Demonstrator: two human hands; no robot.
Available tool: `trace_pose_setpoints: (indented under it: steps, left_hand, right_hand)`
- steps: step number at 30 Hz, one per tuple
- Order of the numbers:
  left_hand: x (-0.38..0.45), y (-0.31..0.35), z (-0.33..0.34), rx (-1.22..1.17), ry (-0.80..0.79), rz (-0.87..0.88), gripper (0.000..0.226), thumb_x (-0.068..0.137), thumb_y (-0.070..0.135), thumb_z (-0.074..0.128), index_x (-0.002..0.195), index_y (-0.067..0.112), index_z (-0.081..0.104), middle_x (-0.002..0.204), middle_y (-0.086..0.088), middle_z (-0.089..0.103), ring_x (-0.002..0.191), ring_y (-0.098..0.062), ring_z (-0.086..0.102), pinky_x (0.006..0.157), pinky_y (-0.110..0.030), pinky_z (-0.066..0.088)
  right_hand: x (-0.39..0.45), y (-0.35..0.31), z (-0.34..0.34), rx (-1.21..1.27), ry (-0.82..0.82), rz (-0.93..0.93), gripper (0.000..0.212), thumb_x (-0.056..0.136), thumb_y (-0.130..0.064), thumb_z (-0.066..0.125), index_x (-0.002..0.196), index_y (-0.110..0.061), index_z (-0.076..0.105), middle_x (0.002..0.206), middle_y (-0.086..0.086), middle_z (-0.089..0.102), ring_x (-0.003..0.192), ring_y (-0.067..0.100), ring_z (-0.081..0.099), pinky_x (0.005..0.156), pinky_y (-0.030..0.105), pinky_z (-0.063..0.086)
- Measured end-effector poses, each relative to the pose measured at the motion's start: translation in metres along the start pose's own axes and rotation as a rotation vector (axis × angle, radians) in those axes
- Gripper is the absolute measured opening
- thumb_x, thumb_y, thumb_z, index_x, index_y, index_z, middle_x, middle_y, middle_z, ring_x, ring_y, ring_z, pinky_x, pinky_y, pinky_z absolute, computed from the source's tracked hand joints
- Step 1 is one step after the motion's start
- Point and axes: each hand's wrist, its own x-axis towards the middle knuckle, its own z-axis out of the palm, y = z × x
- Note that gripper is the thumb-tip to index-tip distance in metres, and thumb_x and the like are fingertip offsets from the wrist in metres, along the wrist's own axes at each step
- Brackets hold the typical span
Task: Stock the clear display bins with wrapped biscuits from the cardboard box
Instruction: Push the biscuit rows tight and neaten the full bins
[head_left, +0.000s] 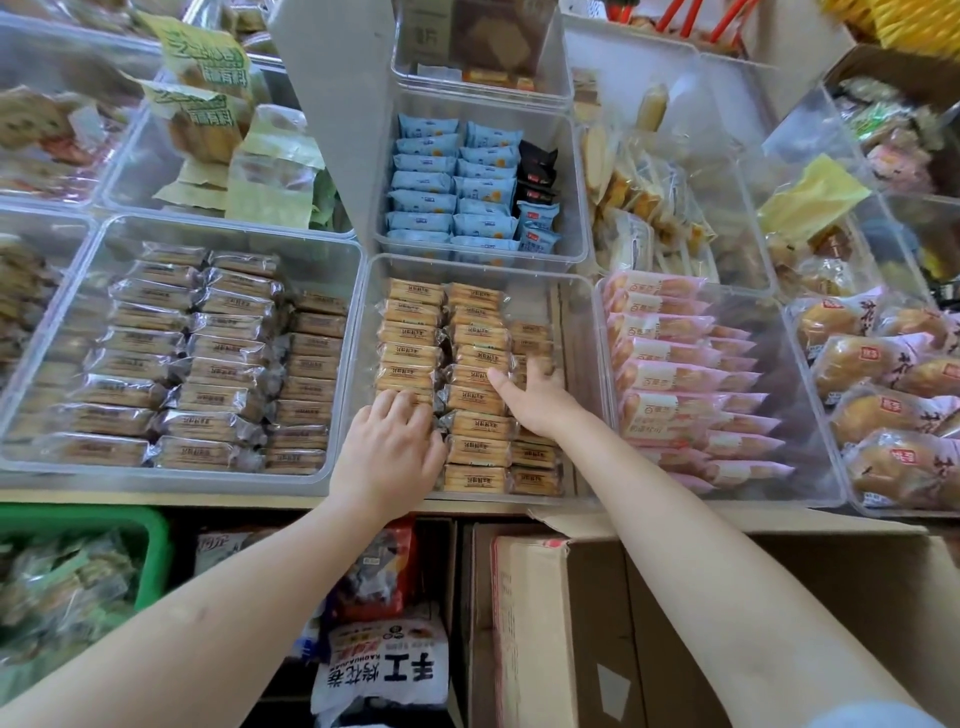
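Observation:
A clear display bin (584, 364) in the middle of the shelf holds rows of wrapped tan biscuits (475, 338). My left hand (392, 447) rests palm down on the near end of the left row, fingers curled over the packets. Over the right rows my right hand (530, 397) lies with fingers spread, touching the packets; whether it grips one I cannot tell. The cardboard box (675, 597) stands open below the shelf at the lower right, under my right forearm; its contents are hidden.
Neighbouring clear bins hold brown wrapped biscuits (208, 358) at left, blue packets (457, 187) behind, and pink packets (675, 364) at right. A green basket (150, 551) and a bagged snack pack (384, 670) sit below the shelf edge.

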Motion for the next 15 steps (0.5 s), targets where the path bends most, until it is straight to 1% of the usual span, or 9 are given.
trace_pose_setpoints:
  steps: [4, 9, 12, 15]
  left_hand:
    - [0.0, 0.0, 0.0, -0.003, -0.01, -0.004, 0.051, 0.093, 0.042, 0.03, 0.104, 0.009, 0.067, 0.113, -0.009, 0.064, 0.107, -0.028, 0.054, 0.084, -0.044, 0.05]
    - [0.0, -0.001, -0.001, -0.006, -0.014, -0.005, 0.05, 0.093, 0.042, 0.03, 0.105, 0.01, 0.067, 0.113, -0.008, 0.063, 0.109, -0.028, 0.053, 0.084, -0.044, 0.049]
    - [0.0, -0.001, 0.0, -0.007, -0.008, -0.006, 0.049, 0.093, 0.042, 0.03, 0.104, 0.01, 0.066, 0.113, -0.007, 0.063, 0.108, -0.027, 0.053, 0.084, -0.043, 0.048]
    - [0.0, -0.002, 0.002, -0.012, -0.011, -0.006, 0.05, 0.093, 0.043, 0.029, 0.106, 0.012, 0.066, 0.115, -0.005, 0.063, 0.11, -0.025, 0.051, 0.087, -0.042, 0.048]
  right_hand:
    - [0.004, 0.005, -0.009, 0.034, 0.028, -0.059, 0.094, 0.09, -0.082, 0.03, 0.161, -0.03, -0.002, 0.169, 0.013, -0.006, 0.154, 0.037, 0.014, 0.121, 0.055, 0.02]
    - [-0.004, 0.002, -0.016, 0.003, 0.044, -0.079, 0.086, 0.095, -0.075, 0.03, 0.161, -0.031, -0.003, 0.169, 0.013, -0.003, 0.152, 0.038, 0.019, 0.119, 0.055, 0.025]
    - [-0.011, 0.002, -0.012, -0.002, -0.005, -0.031, 0.088, 0.094, -0.076, 0.03, 0.161, -0.03, -0.005, 0.168, 0.015, 0.004, 0.15, 0.039, 0.024, 0.117, 0.055, 0.027]
    - [-0.01, 0.005, -0.014, 0.036, -0.058, -0.013, 0.091, 0.094, -0.077, 0.029, 0.161, -0.026, -0.005, 0.168, 0.013, 0.014, 0.151, 0.036, 0.026, 0.119, 0.052, 0.027]
